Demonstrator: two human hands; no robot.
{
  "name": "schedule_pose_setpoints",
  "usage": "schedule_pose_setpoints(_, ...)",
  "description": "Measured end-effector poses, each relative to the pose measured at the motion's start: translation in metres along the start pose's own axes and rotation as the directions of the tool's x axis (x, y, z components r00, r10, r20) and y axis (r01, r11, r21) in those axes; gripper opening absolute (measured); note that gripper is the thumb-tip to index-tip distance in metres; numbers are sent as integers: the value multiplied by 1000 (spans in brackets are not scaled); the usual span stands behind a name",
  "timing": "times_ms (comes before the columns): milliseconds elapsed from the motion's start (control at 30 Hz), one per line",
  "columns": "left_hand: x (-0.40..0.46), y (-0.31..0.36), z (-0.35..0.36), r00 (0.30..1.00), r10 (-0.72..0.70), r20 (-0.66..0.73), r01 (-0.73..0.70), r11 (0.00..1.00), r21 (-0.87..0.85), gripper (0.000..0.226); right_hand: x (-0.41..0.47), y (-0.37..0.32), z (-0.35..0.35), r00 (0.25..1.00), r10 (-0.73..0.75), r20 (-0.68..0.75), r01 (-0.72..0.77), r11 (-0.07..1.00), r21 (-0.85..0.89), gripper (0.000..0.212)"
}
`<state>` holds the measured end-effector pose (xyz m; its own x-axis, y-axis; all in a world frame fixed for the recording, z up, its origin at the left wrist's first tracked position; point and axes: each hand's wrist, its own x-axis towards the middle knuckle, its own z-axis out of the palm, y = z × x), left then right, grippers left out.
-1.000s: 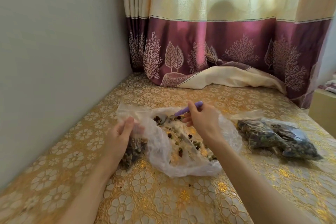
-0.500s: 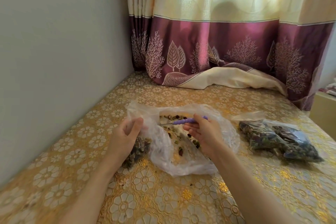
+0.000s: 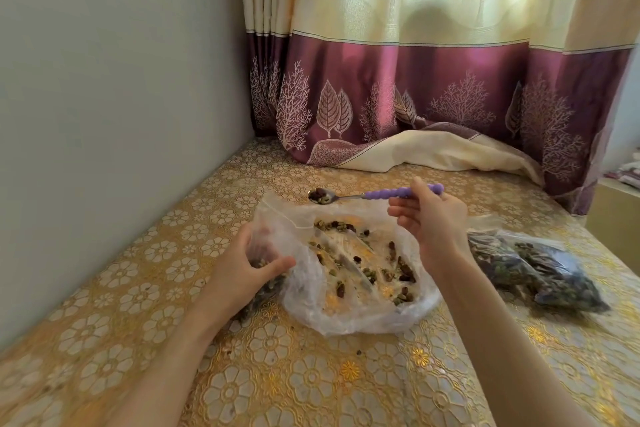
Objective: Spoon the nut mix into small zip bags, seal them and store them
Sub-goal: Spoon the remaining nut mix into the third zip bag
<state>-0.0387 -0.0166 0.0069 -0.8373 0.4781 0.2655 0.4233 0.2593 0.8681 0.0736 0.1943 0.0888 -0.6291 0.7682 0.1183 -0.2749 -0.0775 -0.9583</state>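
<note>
- A second ago the right hand (image 3: 429,218) had the spoon (image 3: 374,195) down inside the big clear bag (image 3: 349,274); now the spoon is lifted clear above the bag's far rim, its bowl loaded with nuts and raisins, its purple beaded handle pinched between thumb and fingers.
- The left hand (image 3: 247,270) has kept its place at the bag's left side, fingers curled round the small zip bag (image 3: 263,282), which is already partly filled.
- Judged from this, a scoop is ready and the next move is to carry it left to the small bag's mouth; how open that mouth is cannot be told.
- The nut mix (image 3: 367,263) left in the big bag is thin and scattered, so supply seems nearly spent.
- Filled bags (image 3: 533,263) lie near the surface's (image 3: 311,385) right edge.
- No brand, label or writing can be read anywhere.
</note>
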Motion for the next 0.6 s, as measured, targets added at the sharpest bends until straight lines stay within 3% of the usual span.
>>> schedule_pose_setpoints(233, 0, 0, 1, 1000, -24, -8, 24, 1000, -17, 61, -17, -4, 15, 980, -117, 161, 123, 992, -28, 34)
schedule_pose_setpoints(433, 0, 3, 2, 999, -34, -26, 34, 999, -8, 57, -29, -4, 24, 848, -342, 404, 410, 907, -93, 26)
schedule_pose_setpoints(600, -1, 6, 2, 998, -39, -41, 39, 999, -5, 57, -26, -4, 19, 790, -349, 504, 433, 899, -57, 17)
